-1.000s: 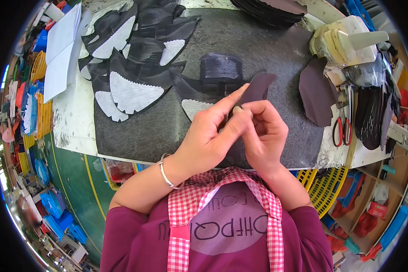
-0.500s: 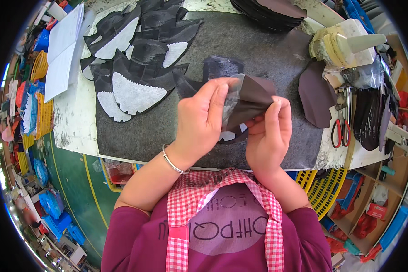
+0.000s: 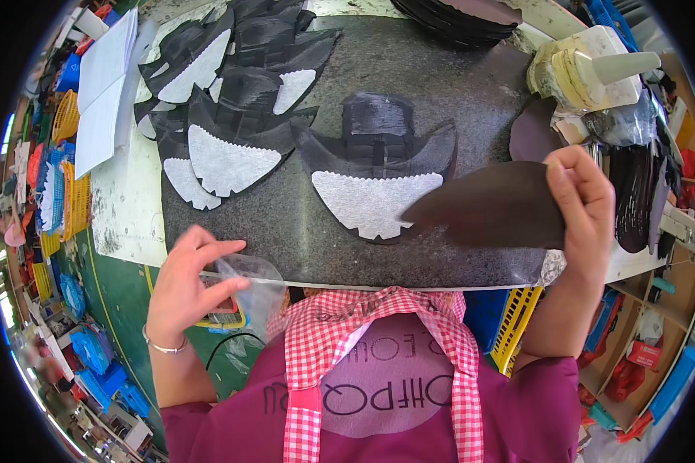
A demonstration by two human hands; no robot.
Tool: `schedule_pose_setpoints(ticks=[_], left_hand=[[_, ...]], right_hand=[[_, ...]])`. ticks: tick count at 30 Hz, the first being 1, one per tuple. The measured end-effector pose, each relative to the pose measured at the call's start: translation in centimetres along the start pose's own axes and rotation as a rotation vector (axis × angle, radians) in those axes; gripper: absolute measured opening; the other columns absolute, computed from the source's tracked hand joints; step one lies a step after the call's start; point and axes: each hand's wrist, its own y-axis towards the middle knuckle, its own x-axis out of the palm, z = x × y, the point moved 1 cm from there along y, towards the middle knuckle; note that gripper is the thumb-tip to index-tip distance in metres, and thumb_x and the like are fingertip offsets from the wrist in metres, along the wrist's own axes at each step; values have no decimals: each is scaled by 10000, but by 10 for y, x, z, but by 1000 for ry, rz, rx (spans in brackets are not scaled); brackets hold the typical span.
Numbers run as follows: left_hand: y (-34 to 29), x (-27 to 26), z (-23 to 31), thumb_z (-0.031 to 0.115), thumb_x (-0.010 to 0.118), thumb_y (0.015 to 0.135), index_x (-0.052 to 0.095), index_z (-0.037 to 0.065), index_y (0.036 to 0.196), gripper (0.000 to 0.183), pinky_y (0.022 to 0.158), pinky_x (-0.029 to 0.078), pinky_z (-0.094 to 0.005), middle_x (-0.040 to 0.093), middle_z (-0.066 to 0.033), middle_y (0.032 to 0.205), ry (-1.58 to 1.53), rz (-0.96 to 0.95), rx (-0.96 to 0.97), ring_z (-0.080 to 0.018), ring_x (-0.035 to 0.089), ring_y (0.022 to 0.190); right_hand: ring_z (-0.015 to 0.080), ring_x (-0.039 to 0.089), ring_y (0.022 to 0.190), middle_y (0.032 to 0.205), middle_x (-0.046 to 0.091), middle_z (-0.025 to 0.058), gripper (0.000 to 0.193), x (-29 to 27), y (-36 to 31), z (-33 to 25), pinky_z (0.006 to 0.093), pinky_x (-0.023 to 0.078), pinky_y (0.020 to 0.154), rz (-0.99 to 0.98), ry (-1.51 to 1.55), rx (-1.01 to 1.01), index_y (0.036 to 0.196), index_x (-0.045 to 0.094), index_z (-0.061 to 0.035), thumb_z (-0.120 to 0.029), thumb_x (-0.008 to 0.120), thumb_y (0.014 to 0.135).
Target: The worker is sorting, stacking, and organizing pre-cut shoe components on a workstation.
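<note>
My right hand (image 3: 587, 201) pinches the right end of a dark brown leather piece (image 3: 494, 204), which tapers to a point at the left. At the table's front edge, my left hand (image 3: 197, 278) has its thumb and forefinger spread apart. A sheet of clear plastic film (image 3: 261, 289) hangs loose beside those fingertips. Flat on the mat, left of the leather's tip, lies a black shoe-upper piece (image 3: 378, 139) with a white zigzag-edged backing patch (image 3: 374, 202). Several similar black pieces with white patches (image 3: 232, 158) overlap at the upper left.
Under the work is a dark mat (image 3: 286, 239). A brown leather stack (image 3: 463, 21) sits at the back. A glue pot (image 3: 579, 73) with a pale handle stands right of another brown piece (image 3: 534, 131). An open notebook (image 3: 104, 89) lies at the left edge.
My hands have moved apart. The plastic film has come away from the leather toward the lower left with my left hand; my right hand has carried the leather right, uncovering the black piece.
</note>
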Motion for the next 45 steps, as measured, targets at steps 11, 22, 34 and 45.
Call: schedule_pose_setpoints(ticks=[11,22,34,45], left_hand=[[79,103,91,368,743,809,484,215,1480,735,1183,105,-651,355,-84,1598,370,156,689,-338,244,1509],[108,90,132,750,273,966,404,-11,1481,929,1149,376,-453,474,-178,1494,-1854,-749,130,-285,483,1369],[97,67,123,620,322,1020,292,-10,1535,814,1193,271,-546,335,-214,1577,-2192,-751,362,-377,352,1451],[112,66,108,370,325,1091,349,-6,1510,564,1183,317,-510,408,-182,1541,-2114,-389,100,-332,402,1423]], right_hand=[[10,534,764,834,624,-49,102,-32,21,6,176,413,680,106,-32,-62,975,647,-14,-110,621,993],[191,682,685,920,715,42,223,65,3,-11,297,537,555,-143,-280,-897,921,663,-89,-61,704,704],[179,651,972,1234,632,97,908,93,-40,78,340,522,819,-311,1390,177,1354,526,22,-747,223,975],[217,642,1128,1236,660,107,339,102,-8,63,362,496,982,-48,1343,297,1258,577,-16,-279,496,1059]])
